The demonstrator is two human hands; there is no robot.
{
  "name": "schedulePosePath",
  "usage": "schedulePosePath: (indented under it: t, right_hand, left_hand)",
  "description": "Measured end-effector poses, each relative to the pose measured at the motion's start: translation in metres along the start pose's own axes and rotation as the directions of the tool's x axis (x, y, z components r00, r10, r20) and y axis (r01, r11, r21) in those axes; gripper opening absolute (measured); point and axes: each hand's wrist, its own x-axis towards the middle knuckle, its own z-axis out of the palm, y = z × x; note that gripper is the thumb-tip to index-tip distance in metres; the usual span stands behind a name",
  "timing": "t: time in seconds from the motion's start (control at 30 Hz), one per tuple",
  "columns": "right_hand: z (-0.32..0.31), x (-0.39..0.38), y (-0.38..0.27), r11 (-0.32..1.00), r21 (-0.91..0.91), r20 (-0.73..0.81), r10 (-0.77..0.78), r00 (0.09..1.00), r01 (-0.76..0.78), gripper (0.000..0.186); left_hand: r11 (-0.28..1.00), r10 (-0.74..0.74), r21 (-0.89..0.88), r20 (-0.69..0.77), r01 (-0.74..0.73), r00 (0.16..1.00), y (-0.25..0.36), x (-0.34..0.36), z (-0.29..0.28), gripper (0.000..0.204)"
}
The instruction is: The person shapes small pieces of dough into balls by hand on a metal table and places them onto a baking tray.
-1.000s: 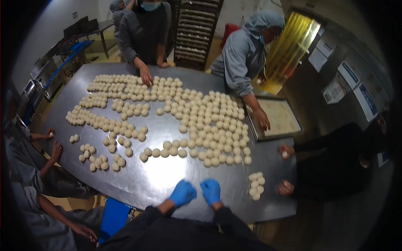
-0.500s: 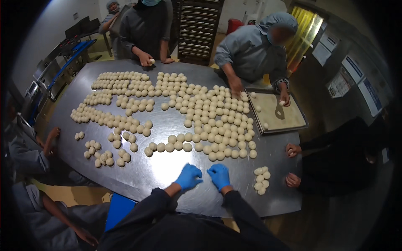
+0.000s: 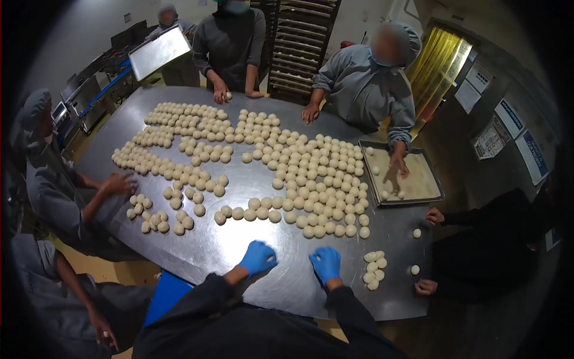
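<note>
Two blue-gloved hands, mine, above the surface (image 3: 179, 254) by its near edge, apart from each other. Left hand (image 3: 258, 258): fingers curled inward. Right hand (image 3: 326, 264): curled too, facing the left. Cannot tell whether either holds anything. Beyond my left, a short row of dough balls (image 3: 238, 213); it joins a big block of balls (image 3: 323, 185) spreading across the middle toward the far and left edges. To my right, a small heap of balls (image 3: 375, 270) near the right edge; between it and that edge, two single balls (image 3: 417, 233). At the far right corner, a tray (image 3: 412, 202) with a few balls inside, a co-worker's hand (image 3: 399, 164) over it.
</note>
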Motion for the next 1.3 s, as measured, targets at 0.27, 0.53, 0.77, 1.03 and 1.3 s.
schedulePosePath:
  t: [0.27,0.53,0.77,1.03,1.3]
  right_hand:
    - [0.051,-0.008,-0.02,0.994,0.089,-0.036,0.062,0.997,-0.058,0.021]
    - [0.022,-0.06,0.016,0.991,0.13,-0.074,0.028,0.997,-0.018,0.019]
    - [0.011,0.014,-0.019,1.0,0.006,0.011,-0.001,1.0,0.001,0.022]
    - [0.048,-0.032,-0.02,0.992,0.117,-0.102,-0.028,0.994,0.04,0.018]
    - [-0.004,-0.025,0.009,0.996,-0.055,0.018,0.067,0.998,-0.066,0.02]
  left_hand:
    - [0.982,0.175,-0.079,0.005,-0.174,0.985,0.023,0.017,0.041,0.016]
    - [0.962,0.272,-0.031,-0.013,-0.272,0.962,0.008,-0.04,0.036,0.02]
    - [0.988,0.149,0.034,0.011,-0.149,0.989,-0.003,0.03,0.017,0.024]
    - [0.987,0.159,0.025,0.068,-0.161,0.985,0.026,-0.007,0.043,0.014]
    - [0.999,-0.039,-0.035,0.029,0.04,0.999,-0.01,-0.022,0.003,0.014]
